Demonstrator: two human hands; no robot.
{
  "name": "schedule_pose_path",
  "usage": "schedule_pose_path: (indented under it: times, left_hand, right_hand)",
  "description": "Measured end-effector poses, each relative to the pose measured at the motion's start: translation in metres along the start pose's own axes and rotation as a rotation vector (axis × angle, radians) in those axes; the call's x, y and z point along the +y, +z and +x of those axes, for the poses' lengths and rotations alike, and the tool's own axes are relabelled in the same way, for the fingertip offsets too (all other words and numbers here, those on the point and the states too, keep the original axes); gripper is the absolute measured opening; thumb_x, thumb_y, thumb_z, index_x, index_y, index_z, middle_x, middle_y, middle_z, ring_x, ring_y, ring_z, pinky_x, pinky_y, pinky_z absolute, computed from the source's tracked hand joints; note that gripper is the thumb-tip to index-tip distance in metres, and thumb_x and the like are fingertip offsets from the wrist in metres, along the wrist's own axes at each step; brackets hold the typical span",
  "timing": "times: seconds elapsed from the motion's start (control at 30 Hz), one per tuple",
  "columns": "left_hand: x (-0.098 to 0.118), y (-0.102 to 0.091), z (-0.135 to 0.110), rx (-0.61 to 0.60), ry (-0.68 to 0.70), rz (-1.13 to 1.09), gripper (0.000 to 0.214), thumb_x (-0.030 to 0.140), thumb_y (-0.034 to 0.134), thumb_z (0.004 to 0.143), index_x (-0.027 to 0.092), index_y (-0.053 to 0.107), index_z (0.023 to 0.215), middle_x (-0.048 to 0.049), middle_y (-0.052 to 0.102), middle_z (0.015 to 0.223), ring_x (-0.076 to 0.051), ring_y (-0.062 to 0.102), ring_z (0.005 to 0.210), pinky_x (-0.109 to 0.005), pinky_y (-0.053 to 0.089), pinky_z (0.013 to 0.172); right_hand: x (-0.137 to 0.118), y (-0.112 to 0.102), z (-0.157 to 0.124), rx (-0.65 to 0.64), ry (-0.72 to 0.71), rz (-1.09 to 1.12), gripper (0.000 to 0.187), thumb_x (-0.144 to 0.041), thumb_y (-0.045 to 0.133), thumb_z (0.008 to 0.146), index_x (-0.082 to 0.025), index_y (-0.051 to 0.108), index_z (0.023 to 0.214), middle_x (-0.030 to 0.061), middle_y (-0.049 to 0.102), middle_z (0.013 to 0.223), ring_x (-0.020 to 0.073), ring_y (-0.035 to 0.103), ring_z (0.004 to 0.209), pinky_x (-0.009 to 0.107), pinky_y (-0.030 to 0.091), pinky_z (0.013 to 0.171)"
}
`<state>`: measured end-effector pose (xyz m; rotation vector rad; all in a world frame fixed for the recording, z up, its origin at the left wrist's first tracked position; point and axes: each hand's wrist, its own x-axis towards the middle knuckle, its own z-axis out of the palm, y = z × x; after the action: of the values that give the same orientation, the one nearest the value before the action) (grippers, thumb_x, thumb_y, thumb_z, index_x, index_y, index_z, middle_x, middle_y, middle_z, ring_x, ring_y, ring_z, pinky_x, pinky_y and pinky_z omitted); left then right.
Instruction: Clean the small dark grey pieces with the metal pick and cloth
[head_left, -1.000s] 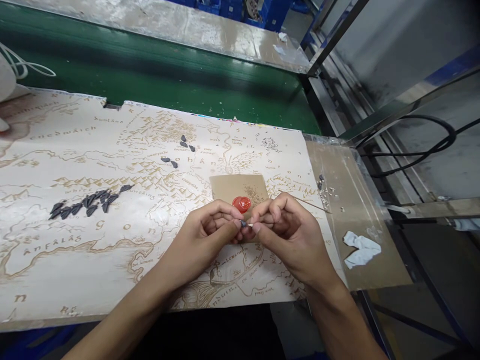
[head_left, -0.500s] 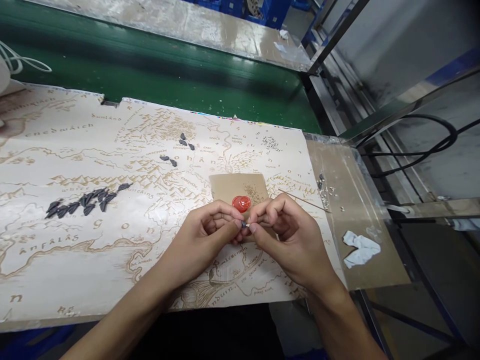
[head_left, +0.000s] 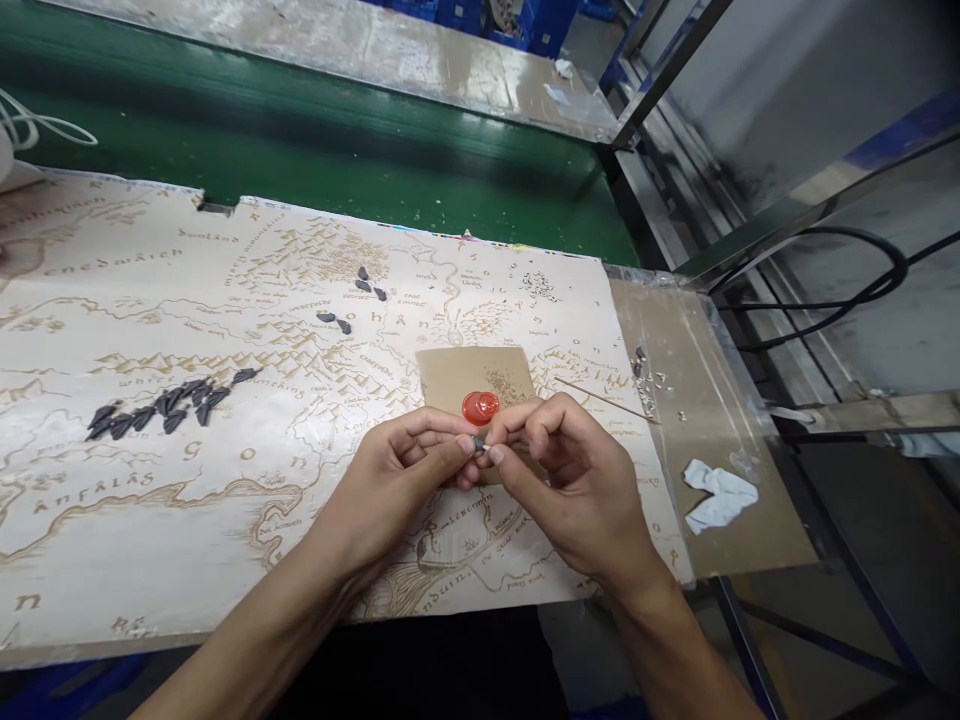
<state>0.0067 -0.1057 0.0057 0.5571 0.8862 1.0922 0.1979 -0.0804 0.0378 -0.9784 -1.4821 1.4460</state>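
Note:
My left hand (head_left: 409, 465) pinches a small dark grey piece (head_left: 478, 444) between thumb and fingertips. My right hand (head_left: 562, 465) meets it there, its thumb and index finger closed on a tiny pale bit (head_left: 487, 448) at the piece's right end. Whether the pale bit is joined to the grey piece I cannot tell. Just beyond the fingertips a glossy red blob (head_left: 480, 407) sits on a brown cardboard square (head_left: 450, 375), with brown specks beside it. More dark, leaf-shaped pieces lie in a cluster (head_left: 172, 405) at the left and in a few small groups (head_left: 364, 284) farther back.
A printed map sheet (head_left: 150, 540) covers the table. To the right lie a thin stick (head_left: 600, 397), tiny pale bits (head_left: 651, 400) and a crumpled white cloth (head_left: 720, 495). Behind runs a green belt (head_left: 337, 150). Black cables (head_left: 825, 325) hang at the right; a white cord (head_left: 60, 125) is at far left.
Both hands have shifted slightly left in the picture, and the dark grey piece shows more clearly between the fingertips. The whole view has also moved a little.

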Motion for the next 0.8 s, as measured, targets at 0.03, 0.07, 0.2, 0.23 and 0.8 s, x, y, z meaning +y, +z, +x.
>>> schedule_pose_path:
  times: [0.03, 0.07, 0.2, 0.23, 0.8]
  left_hand:
    - [-0.001, -0.001, 0.0, -0.003, 0.001, 0.002, 0.026, 0.041, 0.097, 0.094, 0.019, 0.089, 0.105, -0.0061, 0.083, 0.085, -0.016, 0.075, 0.082, -0.027, 0.06, 0.082]
    - [-0.001, -0.001, -0.001, -0.003, 0.001, 0.006, 0.025, 0.041, 0.097, 0.094, 0.019, 0.089, 0.105, -0.0062, 0.083, 0.086, -0.016, 0.075, 0.082, -0.028, 0.06, 0.082]
    - [0.006, -0.001, -0.006, 0.0, -0.004, 0.035, 0.021, 0.039, 0.095, 0.095, 0.02, 0.088, 0.102, -0.0055, 0.082, 0.085, -0.016, 0.074, 0.082, -0.028, 0.058, 0.081]
    - [0.01, -0.002, -0.008, 0.0, -0.008, 0.057, 0.02, 0.04, 0.094, 0.096, 0.021, 0.087, 0.1, -0.0047, 0.081, 0.083, -0.016, 0.072, 0.081, -0.028, 0.057, 0.08]
    - [0.072, -0.139, -0.028, 0.732, 0.454, 1.438, 0.016, 0.04, 0.07, 0.093, 0.03, 0.082, 0.095, 0.0018, 0.07, 0.082, -0.023, 0.063, 0.076, -0.041, 0.042, 0.072]
  right_hand:
    - [0.0, 0.001, 0.0, 0.004, 0.003, -0.006, 0.035, -0.025, 0.082, 0.106, -0.028, 0.051, 0.091, 0.0014, 0.075, 0.104, 0.0194, 0.081, 0.086, 0.038, 0.076, 0.08]
    - [0.0, 0.001, 0.001, 0.008, 0.001, -0.012, 0.036, -0.025, 0.083, 0.106, -0.028, 0.051, 0.091, 0.0014, 0.075, 0.103, 0.0194, 0.081, 0.085, 0.038, 0.076, 0.079]
    - [-0.006, 0.005, 0.001, -0.021, 0.003, -0.015, 0.038, -0.028, 0.088, 0.103, -0.028, 0.052, 0.089, 0.0007, 0.076, 0.102, 0.0192, 0.082, 0.084, 0.037, 0.075, 0.077]
    - [-0.01, 0.005, 0.0, -0.032, 0.01, -0.028, 0.037, -0.028, 0.089, 0.102, -0.028, 0.054, 0.09, 0.0011, 0.077, 0.102, 0.0201, 0.082, 0.088, 0.037, 0.075, 0.078]
    - [0.035, -0.087, 0.157, 0.443, -0.02, -0.793, 0.021, -0.007, 0.071, 0.086, -0.025, 0.06, 0.091, 0.0039, 0.078, 0.093, 0.0201, 0.069, 0.077, 0.039, 0.054, 0.078]
